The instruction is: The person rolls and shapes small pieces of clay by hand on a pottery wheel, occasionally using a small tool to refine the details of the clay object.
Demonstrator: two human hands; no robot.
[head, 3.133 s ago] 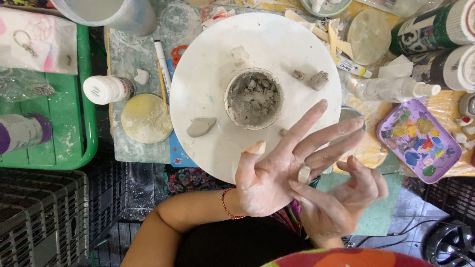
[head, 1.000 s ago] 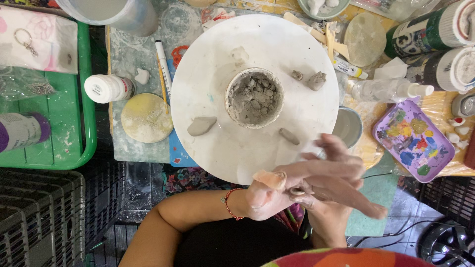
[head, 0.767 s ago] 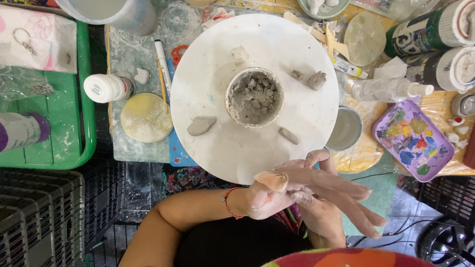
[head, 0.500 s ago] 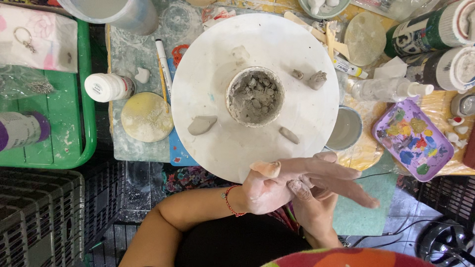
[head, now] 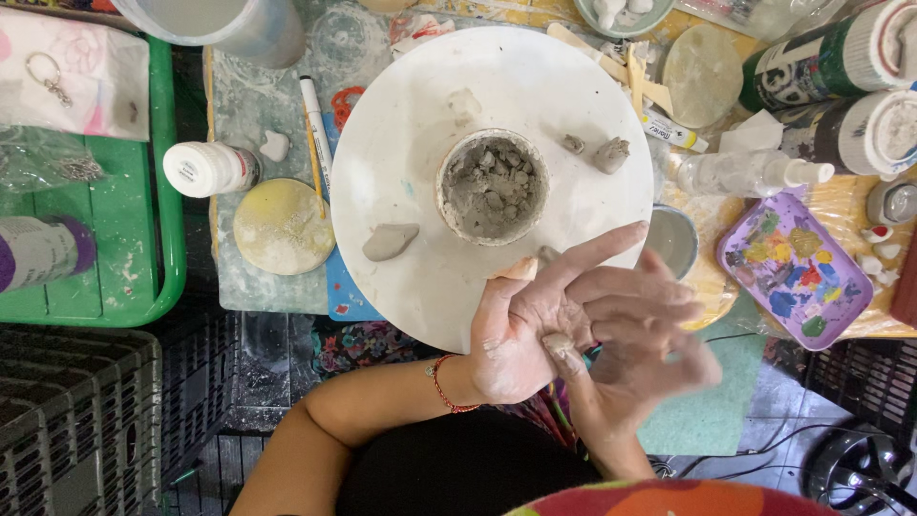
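Below white round board [head: 420,143]: left hand [head: 535,330] open, palm-up; right hand [head: 635,358] open, pressing clay roll [head: 557,342].

Left hand [head: 535,325] is lying palm up, fingers spread and pointing right, coated in pale grey residue. Right hand [head: 640,358] is pressing against it from the right, motion-blurred, thumb crossing the left palm. Left forearm is bending in from below.

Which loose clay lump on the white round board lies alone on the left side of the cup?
The flat, leaf-shaped clay lump, lying left of the clay-filled cup. The two smaller lumps sit together at the cup's upper right.
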